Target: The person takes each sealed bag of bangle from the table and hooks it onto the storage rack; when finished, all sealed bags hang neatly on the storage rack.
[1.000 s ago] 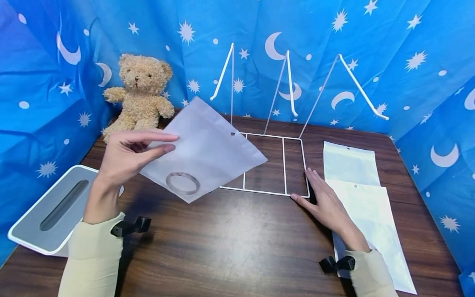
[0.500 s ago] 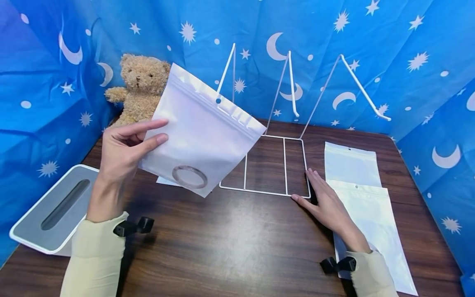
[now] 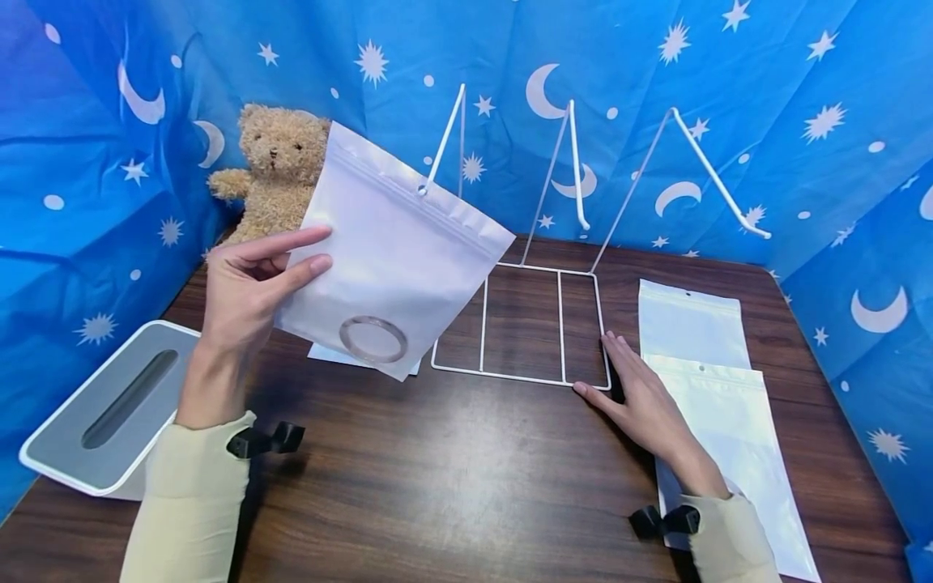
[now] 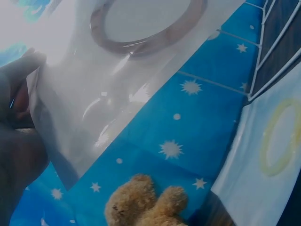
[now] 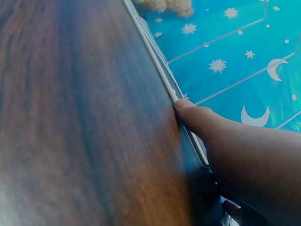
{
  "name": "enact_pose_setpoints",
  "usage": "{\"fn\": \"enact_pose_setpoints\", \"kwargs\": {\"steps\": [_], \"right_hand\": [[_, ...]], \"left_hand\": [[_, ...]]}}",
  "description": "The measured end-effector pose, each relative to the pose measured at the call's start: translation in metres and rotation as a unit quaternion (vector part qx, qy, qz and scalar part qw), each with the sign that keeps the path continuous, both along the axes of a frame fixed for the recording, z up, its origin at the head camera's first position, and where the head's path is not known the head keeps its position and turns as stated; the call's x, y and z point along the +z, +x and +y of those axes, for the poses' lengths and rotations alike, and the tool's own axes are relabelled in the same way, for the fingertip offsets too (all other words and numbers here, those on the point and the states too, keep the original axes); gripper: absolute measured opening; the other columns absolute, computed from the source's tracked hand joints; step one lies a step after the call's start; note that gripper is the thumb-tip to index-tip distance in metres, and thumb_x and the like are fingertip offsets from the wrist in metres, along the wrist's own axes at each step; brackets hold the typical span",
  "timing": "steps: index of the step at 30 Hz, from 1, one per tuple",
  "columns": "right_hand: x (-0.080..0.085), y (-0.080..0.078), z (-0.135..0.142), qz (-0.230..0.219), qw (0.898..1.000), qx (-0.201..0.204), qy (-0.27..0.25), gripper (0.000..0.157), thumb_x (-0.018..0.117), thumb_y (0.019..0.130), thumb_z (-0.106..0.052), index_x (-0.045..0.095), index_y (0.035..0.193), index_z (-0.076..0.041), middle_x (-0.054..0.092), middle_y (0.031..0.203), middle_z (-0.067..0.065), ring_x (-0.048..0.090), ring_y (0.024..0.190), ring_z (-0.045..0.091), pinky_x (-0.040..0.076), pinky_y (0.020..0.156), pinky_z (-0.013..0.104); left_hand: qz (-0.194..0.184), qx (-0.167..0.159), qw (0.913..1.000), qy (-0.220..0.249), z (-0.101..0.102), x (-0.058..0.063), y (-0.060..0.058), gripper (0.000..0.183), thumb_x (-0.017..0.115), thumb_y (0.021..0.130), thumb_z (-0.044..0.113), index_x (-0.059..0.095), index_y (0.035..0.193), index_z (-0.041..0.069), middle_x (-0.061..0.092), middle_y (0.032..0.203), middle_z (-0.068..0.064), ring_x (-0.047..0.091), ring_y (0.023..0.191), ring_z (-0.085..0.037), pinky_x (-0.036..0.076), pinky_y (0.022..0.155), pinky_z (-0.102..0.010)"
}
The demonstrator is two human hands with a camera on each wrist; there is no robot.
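Observation:
My left hand (image 3: 251, 312) pinches the left edge of a white zip bag (image 3: 386, 259) between thumb and fingers. Through the bag shows a brownish bangle (image 4: 141, 46) near its lower corner. The bag hangs tilted, and its punched hole overlaps the tip of the left hook (image 3: 443, 139) of a white wire rack (image 3: 561, 324). My right hand (image 3: 645, 401) rests with extended fingers at the rack base's near right corner; in the right wrist view its thumb (image 5: 188, 108) touches the front wire. Another white bag (image 4: 249, 136) with a yellowish ring (image 4: 267, 150) lies below, partly hidden.
Two more white zip bags, one upper (image 3: 688, 324) and one lower (image 3: 732, 453), overlap on the table at right. A grey-topped tissue box (image 3: 66, 441) stands at left, a teddy bear (image 3: 270, 190) behind. The rack's middle hook (image 3: 576, 162) and right hook (image 3: 717, 170) jut forward.
My left hand has raised and turned the bag so its hole faces me, bringing the hole to the left hook's tip. My right hand has stayed at the rack's corner.

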State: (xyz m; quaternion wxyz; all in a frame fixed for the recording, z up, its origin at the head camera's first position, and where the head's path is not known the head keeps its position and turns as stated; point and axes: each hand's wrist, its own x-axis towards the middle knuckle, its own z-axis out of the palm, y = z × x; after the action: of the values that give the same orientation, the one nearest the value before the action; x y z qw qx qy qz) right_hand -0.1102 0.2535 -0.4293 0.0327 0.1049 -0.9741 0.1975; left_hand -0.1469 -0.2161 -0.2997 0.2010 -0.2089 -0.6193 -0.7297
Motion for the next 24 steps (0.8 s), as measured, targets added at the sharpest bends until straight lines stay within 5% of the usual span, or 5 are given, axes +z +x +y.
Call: {"fn": "enact_pose_setpoints", "kwargs": {"steps": [4, 9, 12, 18, 24], "right_hand": [[0.0, 0.0, 0.002, 0.002, 1.0, -0.002, -0.003, 0.097, 0.06, 0.088, -0.064, 0.023, 0.156, -0.006, 0.023, 0.159, 0.019, 0.021, 0.145, 0.036, 0.025, 0.108, 0.062], [-0.002, 0.0, 0.003, 0.004, 1.0, -0.001, -0.006, 0.097, 0.059, 0.088, -0.065, 0.022, 0.156, -0.007, 0.023, 0.159, 0.018, 0.02, 0.145, 0.035, 0.025, 0.108, 0.061], [-0.004, 0.0, 0.002, 0.007, 1.0, 0.0, -0.007, 0.097, 0.059, 0.087, -0.065, 0.023, 0.156, -0.007, 0.023, 0.159, 0.017, 0.021, 0.145, 0.034, 0.025, 0.109, 0.061], [-0.003, 0.0, 0.003, 0.004, 1.0, -0.003, -0.005, 0.098, 0.057, 0.087, -0.068, 0.022, 0.156, -0.008, 0.023, 0.159, 0.015, 0.02, 0.145, 0.033, 0.025, 0.109, 0.06], [-0.001, 0.001, 0.005, 0.005, 1.0, -0.004, -0.007, 0.098, 0.057, 0.087, -0.068, 0.022, 0.156, -0.008, 0.023, 0.159, 0.014, 0.02, 0.145, 0.033, 0.025, 0.11, 0.059]], "left_hand": [[-0.007, 0.003, 0.9999, 0.011, 0.01, -0.007, -0.012, 0.034, 0.076, 0.077, -0.012, 0.068, 0.11, -0.013, 0.039, 0.048, -0.011, 0.023, 0.043, -0.013, 0.026, 0.036, -0.026], [-0.026, 0.02, 0.9984, 0.045, 0.026, -0.018, -0.03, 0.036, 0.079, 0.078, -0.006, 0.07, 0.113, -0.009, 0.049, 0.05, -0.011, 0.038, 0.043, -0.012, 0.043, 0.043, -0.022], [-0.035, 0.03, 0.9955, 0.083, 0.04, -0.022, -0.045, 0.037, 0.08, 0.078, -0.003, 0.071, 0.113, -0.006, 0.051, 0.05, -0.009, 0.037, 0.043, -0.009, 0.041, 0.042, -0.021], [-0.039, 0.022, 0.9874, 0.152, 0.073, -0.027, -0.08, 0.036, 0.079, 0.079, -0.003, 0.071, 0.114, -0.003, 0.073, 0.098, -0.016, 0.066, 0.066, -0.011, 0.054, 0.061, -0.021], [-0.025, 0.039, 0.9824, 0.181, 0.093, -0.03, -0.103, 0.035, 0.08, 0.078, -0.004, 0.073, 0.112, -0.002, 0.07, 0.111, -0.015, 0.029, 0.038, -0.006, 0.032, 0.045, -0.017]]}}
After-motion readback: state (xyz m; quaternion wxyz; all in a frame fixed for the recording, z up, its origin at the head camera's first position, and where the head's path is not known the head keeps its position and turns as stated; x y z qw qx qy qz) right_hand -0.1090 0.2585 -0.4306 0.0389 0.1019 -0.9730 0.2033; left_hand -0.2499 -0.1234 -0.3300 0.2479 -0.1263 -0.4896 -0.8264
